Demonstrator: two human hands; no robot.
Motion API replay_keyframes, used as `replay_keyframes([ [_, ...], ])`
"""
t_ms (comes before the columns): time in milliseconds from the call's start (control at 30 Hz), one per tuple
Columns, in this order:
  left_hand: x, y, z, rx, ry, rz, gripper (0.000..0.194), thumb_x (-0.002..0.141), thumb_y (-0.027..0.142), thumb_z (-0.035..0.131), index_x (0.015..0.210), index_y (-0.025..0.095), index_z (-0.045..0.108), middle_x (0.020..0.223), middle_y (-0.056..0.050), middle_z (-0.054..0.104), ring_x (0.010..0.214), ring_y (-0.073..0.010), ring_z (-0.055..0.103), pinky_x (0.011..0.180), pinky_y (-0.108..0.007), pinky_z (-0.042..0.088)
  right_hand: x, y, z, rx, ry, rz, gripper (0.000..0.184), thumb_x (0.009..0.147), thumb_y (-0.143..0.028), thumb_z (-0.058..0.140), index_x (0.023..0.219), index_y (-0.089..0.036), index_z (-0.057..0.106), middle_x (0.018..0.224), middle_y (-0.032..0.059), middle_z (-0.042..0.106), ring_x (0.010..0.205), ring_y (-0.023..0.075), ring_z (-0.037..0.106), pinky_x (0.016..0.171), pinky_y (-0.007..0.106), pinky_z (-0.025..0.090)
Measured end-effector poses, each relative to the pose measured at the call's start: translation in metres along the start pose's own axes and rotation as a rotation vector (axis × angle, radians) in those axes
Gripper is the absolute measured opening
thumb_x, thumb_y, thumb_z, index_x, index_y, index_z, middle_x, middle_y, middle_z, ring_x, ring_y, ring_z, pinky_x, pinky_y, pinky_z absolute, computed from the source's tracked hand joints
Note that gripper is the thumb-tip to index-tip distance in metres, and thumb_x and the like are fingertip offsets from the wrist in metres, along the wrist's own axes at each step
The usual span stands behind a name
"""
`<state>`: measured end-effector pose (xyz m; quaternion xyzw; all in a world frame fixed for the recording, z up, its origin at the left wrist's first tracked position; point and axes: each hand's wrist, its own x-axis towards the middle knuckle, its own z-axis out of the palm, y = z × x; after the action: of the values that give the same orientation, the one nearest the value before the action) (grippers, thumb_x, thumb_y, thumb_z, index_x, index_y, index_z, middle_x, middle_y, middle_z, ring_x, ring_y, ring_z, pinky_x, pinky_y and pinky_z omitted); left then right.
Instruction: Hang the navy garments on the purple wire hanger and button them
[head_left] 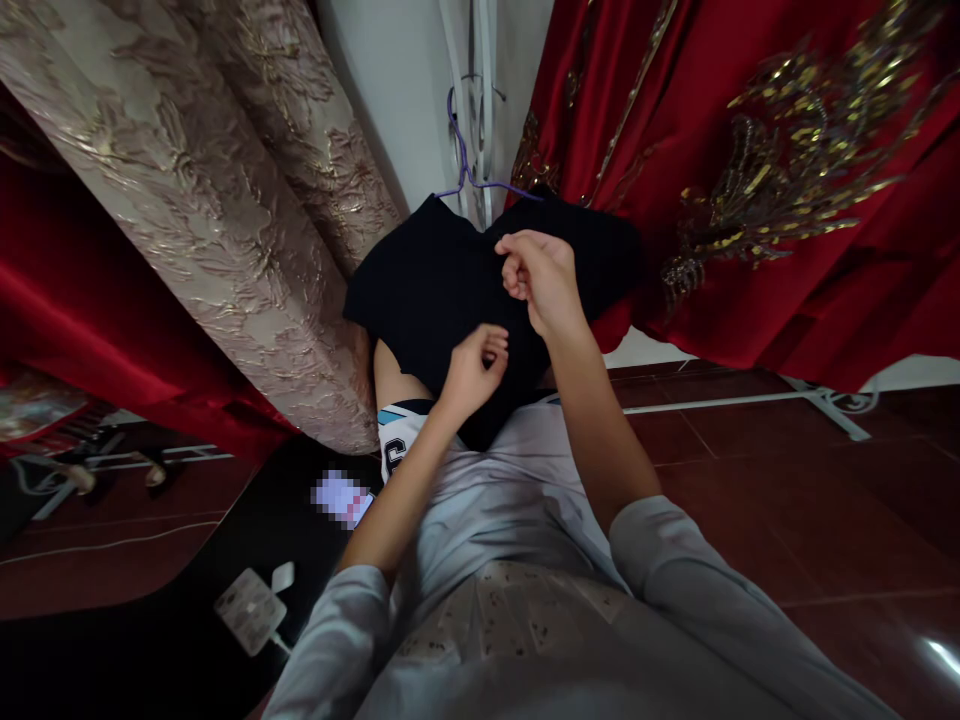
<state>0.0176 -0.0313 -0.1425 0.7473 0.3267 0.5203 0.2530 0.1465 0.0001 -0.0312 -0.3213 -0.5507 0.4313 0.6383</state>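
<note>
A black garment (431, 285) lies spread over my lap, its upper part on a purple hanger (466, 170). My right hand (544, 280) is raised over the garment's upper right part, thumb and forefinger pinched together and the other fingers curled. Anything in that pinch is too small to make out. Lower and to the left, my left hand (478, 368) rests close against the dark cloth with its fingers bent inward. Whether it grips a bit of cloth or something thin cannot be seen.
Gold-patterned pale fabric (225, 200) hangs at left, red cloth with gold sequins (750, 200) at right. A white metal rack (486, 100) stands ahead. On the black surface at left lie a blurred-out phone (363, 510), a patterned square object (251, 612) and a small white piece (283, 577).
</note>
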Motion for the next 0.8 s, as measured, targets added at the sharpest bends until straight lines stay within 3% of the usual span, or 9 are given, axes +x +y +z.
replay_keyframes([
  [100,0.04,0.031,-0.031,0.073,0.234,0.17,0.03,0.097,0.017,0.059,0.127,0.021,0.058,0.105,-0.007,0.066,0.093,-0.0169,0.069,0.086,-0.027,0.055,-0.003,-0.004,0.0,-0.033,-0.008,-0.005,0.039,0.091,-0.053,0.069,0.078,-0.02,0.054,0.05,-0.006,0.043,0.041,0.0056,0.038,0.037,0.017,0.026],
  [167,0.064,0.048,-0.048,0.176,0.319,0.222,0.029,0.103,0.029,0.059,0.131,0.023,0.057,0.106,-0.007,0.065,0.099,-0.0189,0.068,0.088,-0.028,0.055,-0.003,-0.011,0.002,-0.044,-0.021,-0.028,0.039,0.092,-0.052,0.069,0.076,-0.02,0.053,0.05,-0.0056,0.042,0.042,0.0058,0.038,0.038,0.017,0.028],
  [300,0.094,0.069,-0.067,0.333,0.246,0.321,0.023,0.106,0.04,0.057,0.108,0.019,0.067,0.099,-0.008,0.065,0.1,-0.0223,0.066,0.09,-0.031,0.053,-0.006,-0.019,0.008,-0.038,-0.022,-0.097,0.037,0.093,-0.047,0.07,0.075,-0.019,0.053,0.053,-0.005,0.043,0.046,0.0056,0.04,0.042,0.016,0.032],
  [367,0.098,0.071,-0.072,0.396,0.163,0.354,0.024,0.106,0.037,0.057,0.098,0.018,0.068,0.094,-0.008,0.064,0.096,-0.0222,0.065,0.09,-0.032,0.052,-0.008,-0.015,0.01,-0.016,-0.001,-0.13,0.035,0.092,-0.043,0.07,0.074,-0.019,0.052,0.054,-0.0055,0.043,0.046,0.005,0.04,0.043,0.016,0.032],
  [467,0.096,0.069,-0.075,0.489,0.029,0.365,0.021,0.105,0.035,0.059,0.098,0.017,0.066,0.093,-0.008,0.064,0.091,-0.0217,0.064,0.087,-0.032,0.052,-0.008,0.0,0.012,0.027,0.036,-0.157,0.031,0.093,-0.039,0.066,0.075,-0.019,0.051,0.053,-0.0066,0.042,0.045,0.0046,0.038,0.045,0.017,0.031],
  [567,0.09,0.07,-0.075,0.557,-0.001,0.364,0.023,0.105,0.038,0.058,0.1,0.016,0.064,0.095,-0.008,0.063,0.092,-0.0218,0.064,0.087,-0.032,0.051,-0.006,0.017,0.013,0.008,0.059,-0.177,0.025,0.093,-0.033,0.061,0.075,-0.018,0.052,0.052,-0.0067,0.043,0.045,0.0051,0.037,0.045,0.018,0.027],
  [700,0.094,0.071,-0.081,0.555,0.123,0.398,0.027,0.107,0.044,0.056,0.102,0.018,0.061,0.101,-0.009,0.063,0.104,-0.0243,0.064,0.095,-0.036,0.048,-0.007,0.036,0.01,-0.256,0.152,-0.204,0.022,0.087,-0.023,0.061,0.069,-0.018,0.051,0.05,-0.0061,0.043,0.046,0.0059,0.036,0.049,0.022,0.026],
  [800,0.113,0.048,-0.108,0.47,0.373,0.371,0.03,0.105,0.048,0.059,0.101,0.018,0.06,0.106,-0.008,0.063,0.117,-0.0254,0.061,0.101,-0.037,0.045,-0.015,0.049,0.006,-0.451,0.154,-0.158,0.023,0.084,-0.021,0.06,0.063,-0.018,0.05,0.048,-0.0061,0.04,0.047,0.0069,0.037,0.052,0.023,0.028],
])
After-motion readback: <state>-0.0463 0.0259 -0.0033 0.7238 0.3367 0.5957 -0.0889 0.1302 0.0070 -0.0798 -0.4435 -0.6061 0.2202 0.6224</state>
